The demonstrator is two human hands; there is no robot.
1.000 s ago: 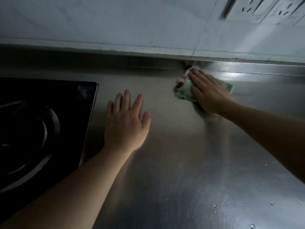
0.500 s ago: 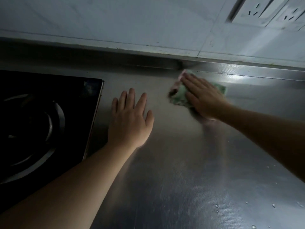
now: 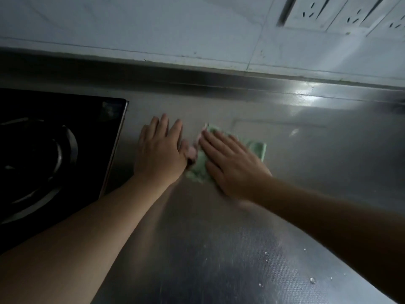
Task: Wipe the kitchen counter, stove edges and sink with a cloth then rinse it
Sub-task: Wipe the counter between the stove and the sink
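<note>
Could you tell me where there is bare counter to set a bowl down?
Bare steel counter lies below both hands, edged by droplets at lower right, and right of the cloth toward the wall. Crowded: left hand and right hand beside the stove.

Counter (image 3: 219, 249): I read brushed steel, finely embossed in a dotted grain, satin sheen, brighter glare toward its far right edge.
Water droplets (image 3: 312, 280): small glossy beads near the counter's near right edge.
Cloth (image 3: 258, 148): soft, matt green fabric with a pink edge; weave blurred.
Stove (image 3: 65, 137): glossy black top, seemingly glass, thin metal trim on its right edge.
Wall (image 3: 153, 29): pale tiles, smooth, low sheen.
Sockets (image 3: 328, 12): white smooth plastic.
</note>
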